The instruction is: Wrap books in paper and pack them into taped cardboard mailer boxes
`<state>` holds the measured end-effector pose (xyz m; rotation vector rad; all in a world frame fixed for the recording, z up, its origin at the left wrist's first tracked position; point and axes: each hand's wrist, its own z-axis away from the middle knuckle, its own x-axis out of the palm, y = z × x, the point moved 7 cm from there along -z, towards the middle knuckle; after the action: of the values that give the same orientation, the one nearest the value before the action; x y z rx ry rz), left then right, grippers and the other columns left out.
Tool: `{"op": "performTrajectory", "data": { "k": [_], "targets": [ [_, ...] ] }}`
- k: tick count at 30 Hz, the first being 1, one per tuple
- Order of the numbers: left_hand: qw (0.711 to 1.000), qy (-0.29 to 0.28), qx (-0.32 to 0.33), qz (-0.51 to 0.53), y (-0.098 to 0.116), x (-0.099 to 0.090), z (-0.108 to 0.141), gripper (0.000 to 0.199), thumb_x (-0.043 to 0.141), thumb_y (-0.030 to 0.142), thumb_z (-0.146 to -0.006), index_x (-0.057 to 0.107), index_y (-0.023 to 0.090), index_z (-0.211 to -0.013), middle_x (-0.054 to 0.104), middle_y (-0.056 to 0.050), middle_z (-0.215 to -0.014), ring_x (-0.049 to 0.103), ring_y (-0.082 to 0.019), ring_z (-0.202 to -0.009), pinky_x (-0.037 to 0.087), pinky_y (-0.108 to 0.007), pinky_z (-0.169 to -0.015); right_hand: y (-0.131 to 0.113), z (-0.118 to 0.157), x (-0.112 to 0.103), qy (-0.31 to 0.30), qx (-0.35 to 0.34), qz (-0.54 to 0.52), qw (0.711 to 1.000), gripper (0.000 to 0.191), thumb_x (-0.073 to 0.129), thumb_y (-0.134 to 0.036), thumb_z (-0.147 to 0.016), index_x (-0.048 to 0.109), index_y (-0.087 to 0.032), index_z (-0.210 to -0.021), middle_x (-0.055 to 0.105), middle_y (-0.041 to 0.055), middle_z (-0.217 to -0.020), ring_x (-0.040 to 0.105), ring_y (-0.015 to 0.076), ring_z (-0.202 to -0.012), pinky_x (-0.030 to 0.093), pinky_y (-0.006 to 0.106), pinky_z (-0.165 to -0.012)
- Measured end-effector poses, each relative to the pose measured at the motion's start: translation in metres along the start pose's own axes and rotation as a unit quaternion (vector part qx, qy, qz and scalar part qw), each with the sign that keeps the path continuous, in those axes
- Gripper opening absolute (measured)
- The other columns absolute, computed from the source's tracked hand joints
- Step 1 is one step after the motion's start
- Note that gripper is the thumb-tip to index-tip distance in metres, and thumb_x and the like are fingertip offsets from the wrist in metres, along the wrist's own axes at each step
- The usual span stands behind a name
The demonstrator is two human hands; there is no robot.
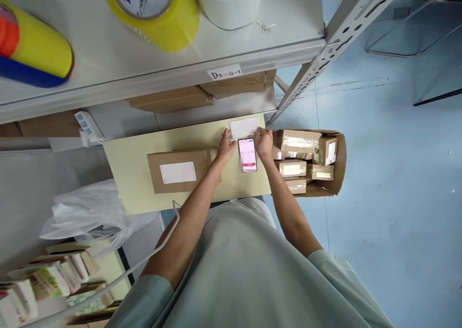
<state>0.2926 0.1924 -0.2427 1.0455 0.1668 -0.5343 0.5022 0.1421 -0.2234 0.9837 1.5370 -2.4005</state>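
Note:
A blank-looking white label [244, 127] lies at the far right of the pale yellow tabletop [133, 174]. My left hand [226, 146] has its fingers curled at the label's left edge. Closed at the opposite edge is my right hand [264, 144], its fingertips on the label. Just below the label, between my hands, a phone [247, 156] lies face up with a lit pink and white screen. To the left of my left forearm rests a brown cardboard box [169, 186] with a white label [178, 172] on top.
An open carton [339, 171] of small taped boxes stands right of the table. Overhead, a grey shelf [90, 44] holds yellow tape [176, 25], a white roll [231, 6] and bottles. Its upright [310, 73] is nearby. A plastic bag [86, 212] and books [54, 275] are at left.

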Motion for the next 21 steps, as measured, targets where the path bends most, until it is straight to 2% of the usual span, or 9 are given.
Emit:
{"op": "performTrajectory", "data": {
  "k": [5, 10, 13, 18, 21],
  "targets": [
    [1.0, 0.011, 0.014, 0.004, 0.008, -0.004, 0.005, 0.08, 0.065, 0.014, -0.091, 0.046, 0.023, -0.169, 0.06, -0.02, -0.166, 0.06, -0.03, -0.154, 0.046, -0.051, -0.13, -0.007, 0.002, -0.005, 0.0, 0.021, 0.005, 1.0, 0.037, 0.053, -0.039, -0.113, 0.073, -0.013, -0.131, 0.068, 0.0227, -0.134, 0.069, 0.0331, -0.12, 0.054, 0.049, -0.113],
    [1.0, 0.014, 0.027, 0.007, 0.019, -0.006, 0.006, 0.067, 0.064, 0.015, -0.093, 0.058, 0.023, -0.159, 0.064, -0.017, -0.161, 0.058, -0.031, -0.155, 0.045, -0.051, -0.131, -0.014, 0.0, -0.011, 0.031, 0.026, -0.012, 0.999, 0.044, 0.054, -0.057, -0.114, 0.074, -0.019, -0.111, 0.073, 0.0158, -0.116, 0.072, 0.0295, -0.101, 0.059, 0.045, -0.1],
    [0.999, 0.012, 0.031, 0.012, 0.029, -0.008, 0.005, 0.059, 0.066, 0.019, -0.095, 0.063, 0.023, -0.154, 0.066, -0.016, -0.16, 0.061, -0.031, -0.152, 0.046, -0.051, -0.13, -0.024, -0.001, -0.014, 0.028, 0.015, -0.003, 0.999, 0.052, 0.046, -0.061, -0.116, 0.075, -0.019, -0.108, 0.073, 0.0161, -0.113, 0.073, 0.03, -0.099, 0.059, 0.044, -0.097],
    [0.997, 0.016, 0.072, -0.002, 0.07, -0.02, 0.011, 0.039, 0.067, 0.036, -0.102, 0.076, 0.016, -0.133, 0.076, -0.017, -0.145, 0.073, -0.029, -0.133, 0.056, -0.041, -0.119, -0.061, 0.01, -0.017, 0.029, -0.013, 0.029, 0.999, 0.052, 0.039, -0.053, -0.119, 0.077, -0.019, -0.112, 0.07, 0.0148, -0.114, 0.074, 0.0297, -0.104, 0.059, 0.041, -0.098],
    [0.996, 0.032, 0.078, -0.038, 0.096, -0.039, 0.013, 0.044, 0.069, 0.056, -0.102, 0.083, 0.016, -0.117, 0.084, -0.013, -0.124, 0.079, -0.027, -0.117, 0.059, -0.035, -0.105, -0.097, 0.027, -0.01, 0.029, -0.067, 0.027, 0.997, 0.048, 0.041, -0.05, -0.119, 0.078, -0.021, -0.112, 0.072, 0.0128, -0.114, 0.073, 0.0285, -0.108, 0.059, 0.04, -0.1]
  ]
}}
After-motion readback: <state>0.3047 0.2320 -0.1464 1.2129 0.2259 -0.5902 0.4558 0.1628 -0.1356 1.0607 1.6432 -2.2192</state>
